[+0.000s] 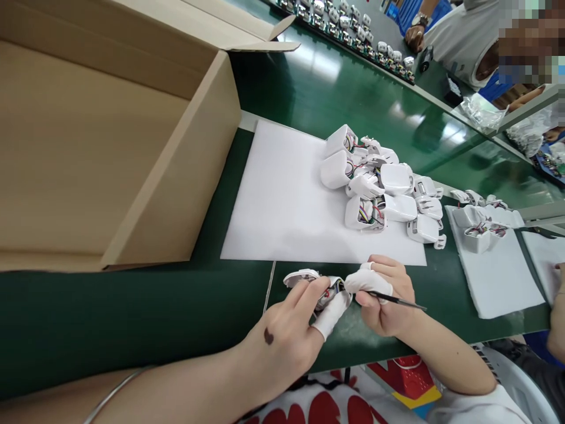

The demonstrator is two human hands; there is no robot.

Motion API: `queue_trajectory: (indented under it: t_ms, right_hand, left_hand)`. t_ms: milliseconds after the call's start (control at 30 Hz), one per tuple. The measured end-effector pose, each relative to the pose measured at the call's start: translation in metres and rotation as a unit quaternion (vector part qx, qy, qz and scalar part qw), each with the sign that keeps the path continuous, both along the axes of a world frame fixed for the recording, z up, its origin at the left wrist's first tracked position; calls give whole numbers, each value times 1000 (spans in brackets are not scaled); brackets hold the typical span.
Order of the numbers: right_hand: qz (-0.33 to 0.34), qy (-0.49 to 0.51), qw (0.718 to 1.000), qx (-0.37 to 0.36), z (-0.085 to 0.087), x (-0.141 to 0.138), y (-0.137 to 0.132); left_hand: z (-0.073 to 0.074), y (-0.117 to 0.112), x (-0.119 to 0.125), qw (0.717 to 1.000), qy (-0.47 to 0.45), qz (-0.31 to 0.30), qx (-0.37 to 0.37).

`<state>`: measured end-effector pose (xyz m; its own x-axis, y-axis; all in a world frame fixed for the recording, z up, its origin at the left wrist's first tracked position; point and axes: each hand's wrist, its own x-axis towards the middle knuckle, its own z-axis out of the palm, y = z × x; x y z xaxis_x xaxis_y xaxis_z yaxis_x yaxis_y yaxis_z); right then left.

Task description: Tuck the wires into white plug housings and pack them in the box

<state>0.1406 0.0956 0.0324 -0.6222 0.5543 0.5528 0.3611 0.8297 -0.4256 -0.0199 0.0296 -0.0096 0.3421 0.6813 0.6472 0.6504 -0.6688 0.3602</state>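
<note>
My left hand [286, 333] grips a small white plastic housing [329, 290] with coloured wires showing inside; its thumb wears a white finger cot. My right hand [386, 294], also with white cots on fingertips, pinches thin black tweezers [397, 301] whose tip meets the housing. A loose white cover piece [300, 275] lies just left of the housing on the green table edge. Both hands hover over the table's near edge, below a white foam sheet [282, 200].
A pile of similar white housings [382, 191] sits on the sheet's right part. A large open cardboard box [110, 135] stands at left. Another foam sheet with a few housings [481, 229] lies right. A person in white sits beyond the belt [463, 35], near rows of parts [353, 29].
</note>
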Motion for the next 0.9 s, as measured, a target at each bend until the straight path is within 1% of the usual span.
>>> queue_trajectory:
  t_ms: [167, 333, 433, 500, 633, 700, 767, 800, 900]
  right_hand:
    - [-26, 10, 999, 41, -10, 3, -6]
    - [-54, 35, 996, 54, -16, 1, -12]
    - [-51, 35, 996, 71, -16, 1, -13]
    - [-45, 44, 996, 67, -13, 3, -15]
    - [-65, 107, 989, 81, -4, 9, -21]
    - [-68, 117, 989, 58, -1, 10, -21]
    - [-57, 94, 994, 16, -1, 8, -20]
    - [-51, 81, 995, 8, -2, 7, -18]
    - [-52, 60, 996, 31, -9, 3, -15]
  left_hand:
    - [-1, -1, 0, 1000, 6, -5, -9]
    - [1, 1, -1, 1000, 9, -4, -14]
    - [1, 1, -2, 1000, 16, -6, -9]
    - [2, 1, -2, 1000, 18, -6, -1]
    - [2, 1, -2, 1000, 18, -3, 0]
    - [1, 1, -1, 1000, 15, -6, -3]
    - [1, 1, -1, 1000, 11, -6, -2]
    - [0, 1, -1, 1000, 10, -5, -2]
    - [0, 0, -1, 1000, 9, -10, -10]
